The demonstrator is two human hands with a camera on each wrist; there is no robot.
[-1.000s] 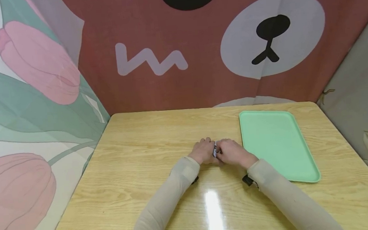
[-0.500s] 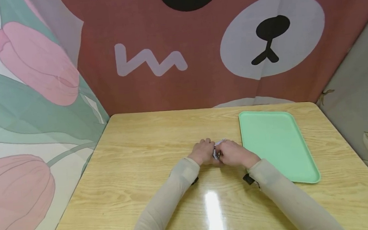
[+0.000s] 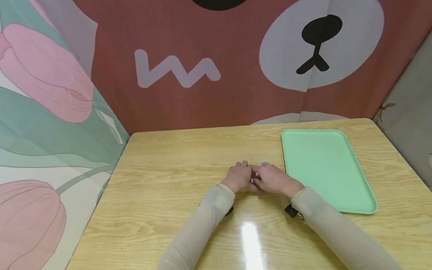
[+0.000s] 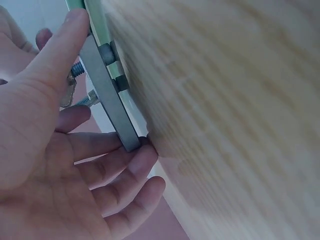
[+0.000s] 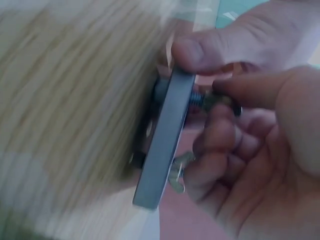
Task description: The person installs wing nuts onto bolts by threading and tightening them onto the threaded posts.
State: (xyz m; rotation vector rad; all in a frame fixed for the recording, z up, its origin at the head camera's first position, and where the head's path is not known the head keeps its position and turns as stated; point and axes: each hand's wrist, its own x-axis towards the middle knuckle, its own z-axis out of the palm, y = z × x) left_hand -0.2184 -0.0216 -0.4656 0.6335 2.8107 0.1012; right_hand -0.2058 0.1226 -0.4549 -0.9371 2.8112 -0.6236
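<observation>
Near the middle of the table, my left hand (image 3: 238,177) grips a flat grey metal plate (image 4: 107,92) between thumb and fingers, holding it on edge just off or against the wood; contact is unclear. Two bolts pass through it, their heads (image 4: 106,53) facing the table side. My right hand (image 3: 273,178) pinches a wing nut (image 5: 222,103) on one bolt's threaded end with thumb and curled fingers. A second wing nut (image 5: 177,172) sits on the other bolt, beside the right fingers. In the head view the hands hide most of the plate.
A green rectangular tray (image 3: 324,168) lies to the right of the hands, close to the right forearm. The wooden table (image 3: 160,208) ends at a red patterned cloth (image 3: 183,108) behind, with printed curtains at both sides.
Both hands stay in nearly the same place. The right fingers have shifted around the wing nut, and less of the pale metal shows between the hands now.
</observation>
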